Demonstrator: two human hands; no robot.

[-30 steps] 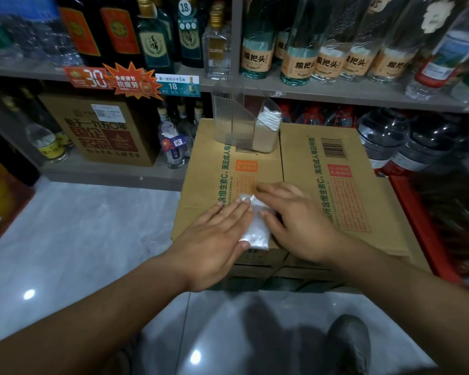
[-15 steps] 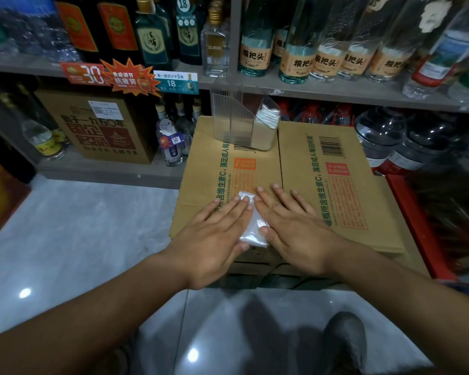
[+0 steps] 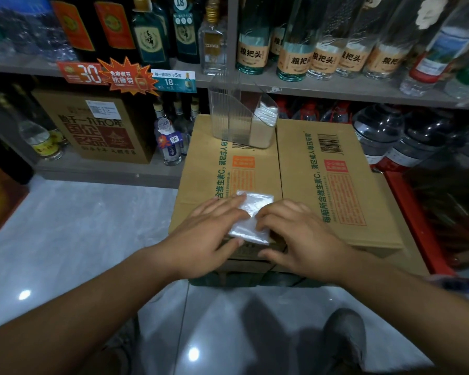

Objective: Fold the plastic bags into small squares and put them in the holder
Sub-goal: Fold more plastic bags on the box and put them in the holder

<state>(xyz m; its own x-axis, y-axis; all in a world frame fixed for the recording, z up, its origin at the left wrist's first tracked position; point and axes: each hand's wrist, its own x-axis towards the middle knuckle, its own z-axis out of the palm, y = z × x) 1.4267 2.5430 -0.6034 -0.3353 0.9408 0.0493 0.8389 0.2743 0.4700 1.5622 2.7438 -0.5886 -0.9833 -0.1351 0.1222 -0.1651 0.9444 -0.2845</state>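
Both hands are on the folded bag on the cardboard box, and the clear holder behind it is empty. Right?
Not empty: the head view shows the holder has a stack of folded bags in its right end. Otherwise correct: the left hand and right hand are on the folded bag on the cardboard box.

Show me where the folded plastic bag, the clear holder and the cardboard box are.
folded plastic bag (image 3: 256,203), head view, its uncovered middle.
clear holder (image 3: 228,123), head view, its ribbed side wall.
cardboard box (image 3: 295,147), head view, bare top flap.
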